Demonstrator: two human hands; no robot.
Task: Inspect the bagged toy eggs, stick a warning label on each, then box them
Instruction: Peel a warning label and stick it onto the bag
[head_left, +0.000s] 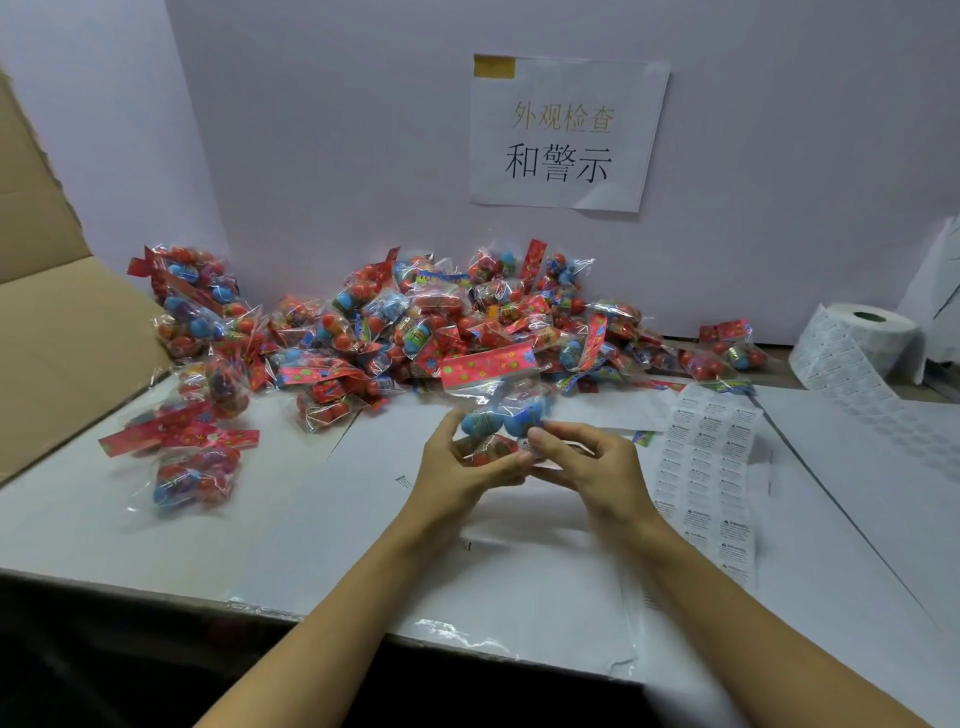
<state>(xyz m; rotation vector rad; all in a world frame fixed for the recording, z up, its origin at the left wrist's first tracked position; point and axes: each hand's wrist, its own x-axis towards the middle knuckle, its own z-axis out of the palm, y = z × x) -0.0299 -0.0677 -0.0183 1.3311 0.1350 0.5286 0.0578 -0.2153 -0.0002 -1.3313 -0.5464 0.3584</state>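
A clear bag of toy eggs (501, 415) with a red flowered header card is held up above the table's middle, blue eggs showing on top. My left hand (457, 467) grips its lower left side. My right hand (582, 462) pinches the bag's lower right, where a small white label sits at the fingertips. A strip of warning labels (711, 467) lies flat just right of my right hand. A big pile of bagged eggs (441, 322) lies along the back wall. Two more bags (192, 457) lie at the left.
An open cardboard box (57, 332) stands at the left edge with its flap raised. A roll of labels (857, 338) sits at the back right, its tail running over the white table (311, 519). A paper sign (566, 135) hangs on the wall.
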